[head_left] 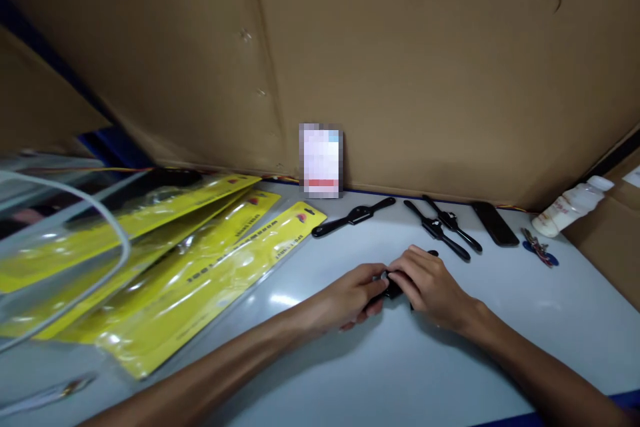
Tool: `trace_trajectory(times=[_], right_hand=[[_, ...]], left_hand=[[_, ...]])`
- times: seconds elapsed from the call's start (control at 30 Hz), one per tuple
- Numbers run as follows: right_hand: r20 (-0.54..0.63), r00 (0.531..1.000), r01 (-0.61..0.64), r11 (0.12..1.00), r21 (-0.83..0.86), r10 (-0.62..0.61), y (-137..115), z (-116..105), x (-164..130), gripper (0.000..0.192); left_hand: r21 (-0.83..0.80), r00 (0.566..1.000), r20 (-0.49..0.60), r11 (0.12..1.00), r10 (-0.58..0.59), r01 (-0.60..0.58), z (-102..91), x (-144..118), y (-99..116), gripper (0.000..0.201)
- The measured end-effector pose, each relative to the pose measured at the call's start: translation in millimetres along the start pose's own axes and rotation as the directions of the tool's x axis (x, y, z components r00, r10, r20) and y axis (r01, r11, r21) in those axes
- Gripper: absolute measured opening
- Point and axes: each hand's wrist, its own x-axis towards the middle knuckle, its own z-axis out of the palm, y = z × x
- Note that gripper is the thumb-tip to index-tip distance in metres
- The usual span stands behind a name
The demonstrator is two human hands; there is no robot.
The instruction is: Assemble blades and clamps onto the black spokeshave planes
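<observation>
Both forearms reach in from the near edge across the pale tabletop [350,373] and meet near its middle. Between them, the left hand [356,297] and the right hand [431,287] close together on a small black tap wrench [395,288]; the fingertips of both pinch it from either side, and most of the tool is hidden under them, with only a dark end showing at the far side of the right hand.

Just beyond the hands, three more black tap wrenches lie on the tabletop: one [354,217] to the far left of the hands, angled, and a pair [437,230] and [453,221] lying side by side to the far right. Right of the pair lies a dark phone [495,223], then a bunch of keys with blue tags [539,248], and a white plastic bottle [573,205] tipped on its side against the cardboard.

To the left, a fanned stack of yellow blister-pack cards [200,260] in clear plastic sleeves covers much of the tabletop, well apart from the hands. Clear plastic and a pale cord [90,240] cross the near left corner, blurred.

A tall cardboard wall [425,67] closes off the far side, with a small blurred card [321,160] standing against its foot. Nothing lies between the hands and the near edge.
</observation>
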Motion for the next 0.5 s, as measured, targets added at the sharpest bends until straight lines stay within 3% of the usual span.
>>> trace_trajectory(times=[0.3,0.4,0.5], right_hand=[[0.042,0.981,-0.191,0.980,0.047,0.190,-9.8,4.1,13.9,0.015],[0.044,0.994,-0.099,0.994,-0.052,0.101,-8.8,3.7,15.3,0.017],[0.094,0.991,0.117,0.961,-0.251,-0.096,-6.7,1.7,14.5,0.022]], left_hand=[[0.066,1.000,-0.004,0.998,-0.005,0.005,3.1,2.0,1.9,0.025],[0.083,1.000,-0.017,0.996,-0.016,0.017,2.7,3.2,0.4,0.021],[0.098,1.000,-0.012,0.995,0.007,-0.006,2.6,3.4,-1.3,0.020]])
